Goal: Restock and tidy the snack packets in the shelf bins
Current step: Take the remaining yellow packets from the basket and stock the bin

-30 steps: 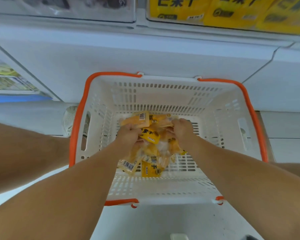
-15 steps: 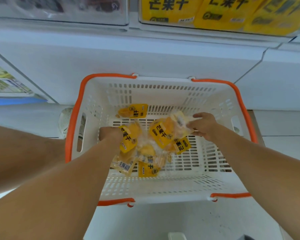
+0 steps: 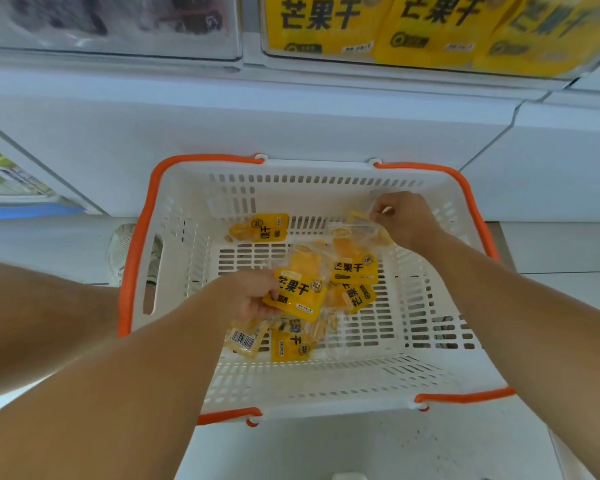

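Both bare forearms reach forward and down into a white slotted basket [image 3: 440,368] with orange handles. The left arm comes in from the near left corner and ends over the middle of the basket floor. The right arm crosses the near right rim and stretches toward the far right corner, its wrist bent so the knuckles face up.

About seven small yellow mango packets can be made out in the basket, though the overlapping clear wrappers make the count uncertain. One lone packet [image 3: 260,227] lies apart against the far wall, left of centre. Two packets [image 3: 274,342] lie near the front edge, one showing a barcode. Two more sit in the middle of the floor, just right of the left hand. Above the basket, a clear shelf bin [image 3: 430,69] shows three large yellow bags of the same snack; the bin to its left holds dark, blurred goods.

The left hand [image 3: 248,297] has its fingers curled under and its thumb over the edge of a front packet [image 3: 297,294], gripping it label-up above the heap. The right hand [image 3: 404,216] pinches the clear top edge of a lifted packet [image 3: 364,233] between thumb and fingertips, so that it hangs tilted above the basket floor near the far right corner.
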`<control>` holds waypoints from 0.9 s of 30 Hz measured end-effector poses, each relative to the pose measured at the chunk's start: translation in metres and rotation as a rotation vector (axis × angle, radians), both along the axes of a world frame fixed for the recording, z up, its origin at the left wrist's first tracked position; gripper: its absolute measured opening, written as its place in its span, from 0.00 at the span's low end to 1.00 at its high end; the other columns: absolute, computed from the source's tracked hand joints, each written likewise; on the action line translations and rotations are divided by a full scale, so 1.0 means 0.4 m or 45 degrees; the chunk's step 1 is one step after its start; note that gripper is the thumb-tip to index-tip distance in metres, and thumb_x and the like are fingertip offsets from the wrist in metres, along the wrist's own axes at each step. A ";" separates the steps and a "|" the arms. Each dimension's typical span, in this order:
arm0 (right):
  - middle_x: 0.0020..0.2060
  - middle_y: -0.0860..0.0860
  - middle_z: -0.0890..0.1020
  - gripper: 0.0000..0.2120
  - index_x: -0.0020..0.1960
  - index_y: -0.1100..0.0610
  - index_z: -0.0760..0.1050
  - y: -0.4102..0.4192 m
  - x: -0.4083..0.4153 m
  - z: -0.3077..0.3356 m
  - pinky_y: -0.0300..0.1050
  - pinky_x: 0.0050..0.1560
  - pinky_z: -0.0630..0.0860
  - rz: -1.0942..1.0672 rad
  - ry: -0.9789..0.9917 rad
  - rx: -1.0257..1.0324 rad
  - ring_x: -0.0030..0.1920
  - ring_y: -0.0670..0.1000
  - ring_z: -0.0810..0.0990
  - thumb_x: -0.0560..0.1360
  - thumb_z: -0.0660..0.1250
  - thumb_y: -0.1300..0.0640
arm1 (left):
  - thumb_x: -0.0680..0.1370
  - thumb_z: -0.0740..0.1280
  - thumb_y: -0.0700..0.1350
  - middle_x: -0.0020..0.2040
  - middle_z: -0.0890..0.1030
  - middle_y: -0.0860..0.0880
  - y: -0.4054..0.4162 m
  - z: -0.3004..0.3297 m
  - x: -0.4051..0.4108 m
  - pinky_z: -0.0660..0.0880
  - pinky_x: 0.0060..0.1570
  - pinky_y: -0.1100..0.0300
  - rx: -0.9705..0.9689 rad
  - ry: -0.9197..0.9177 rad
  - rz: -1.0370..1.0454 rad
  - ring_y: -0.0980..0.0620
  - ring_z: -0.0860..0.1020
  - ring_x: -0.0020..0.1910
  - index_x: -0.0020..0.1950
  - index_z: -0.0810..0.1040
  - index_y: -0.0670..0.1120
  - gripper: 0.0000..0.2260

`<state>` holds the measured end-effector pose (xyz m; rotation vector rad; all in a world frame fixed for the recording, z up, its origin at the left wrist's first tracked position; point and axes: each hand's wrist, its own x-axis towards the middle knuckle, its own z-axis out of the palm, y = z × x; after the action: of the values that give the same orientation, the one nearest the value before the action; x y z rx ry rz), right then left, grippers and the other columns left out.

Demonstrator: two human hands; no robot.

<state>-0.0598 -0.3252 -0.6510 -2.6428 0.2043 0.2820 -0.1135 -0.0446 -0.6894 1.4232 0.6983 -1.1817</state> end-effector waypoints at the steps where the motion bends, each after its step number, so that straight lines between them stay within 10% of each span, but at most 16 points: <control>1: 0.45 0.53 0.84 0.06 0.43 0.57 0.81 0.004 -0.001 0.001 0.46 0.52 0.74 0.000 -0.085 -0.036 0.48 0.54 0.80 0.78 0.69 0.58 | 0.76 0.55 0.27 0.57 0.80 0.42 -0.003 0.006 0.003 0.81 0.34 0.59 -0.026 -0.003 -0.003 0.47 0.81 0.47 0.61 0.76 0.45 0.21; 4: 0.43 0.56 0.82 0.08 0.42 0.59 0.75 0.016 0.008 0.018 0.49 0.50 0.77 0.043 -0.118 0.066 0.46 0.58 0.80 0.80 0.65 0.59 | 0.77 0.56 0.25 0.60 0.79 0.41 -0.001 0.001 0.018 0.83 0.41 0.56 -0.061 -0.015 0.149 0.46 0.81 0.53 0.60 0.77 0.46 0.21; 9: 0.50 0.60 0.85 0.09 0.54 0.60 0.72 0.036 0.012 0.080 0.57 0.52 0.82 -0.207 0.398 0.969 0.48 0.58 0.85 0.86 0.56 0.57 | 0.77 0.57 0.24 0.59 0.79 0.41 0.019 -0.021 0.026 0.82 0.34 0.53 0.144 -0.165 0.273 0.44 0.81 0.51 0.61 0.75 0.47 0.23; 15: 0.38 0.55 0.78 0.12 0.44 0.55 0.70 0.147 -0.020 0.020 0.38 0.23 0.70 -0.426 0.431 0.867 0.31 0.52 0.76 0.85 0.55 0.62 | 0.77 0.56 0.24 0.58 0.81 0.42 0.025 -0.007 0.014 0.81 0.36 0.55 -0.139 -0.087 0.198 0.45 0.82 0.49 0.62 0.76 0.49 0.24; 23: 0.37 0.56 0.72 0.07 0.52 0.60 0.68 0.269 -0.108 -0.113 0.42 0.25 0.62 -1.014 0.524 1.199 0.29 0.51 0.69 0.84 0.52 0.66 | 0.73 0.57 0.37 0.39 0.81 0.44 0.022 0.010 -0.001 0.75 0.47 0.49 -0.444 0.010 0.030 0.44 0.80 0.36 0.51 0.78 0.45 0.13; 27: 0.36 0.57 0.72 0.08 0.46 0.60 0.71 0.294 -0.103 -0.129 0.47 0.29 0.67 -1.049 0.554 1.300 0.30 0.53 0.70 0.83 0.59 0.63 | 0.75 0.72 0.53 0.56 0.84 0.40 0.021 -0.005 0.011 0.77 0.58 0.43 -0.415 0.038 -0.053 0.39 0.82 0.57 0.62 0.81 0.43 0.20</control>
<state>-0.1008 -0.2074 -0.7027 -1.3182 0.9561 0.4934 -0.1091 -0.0363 -0.6912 1.1535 0.4719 -1.2860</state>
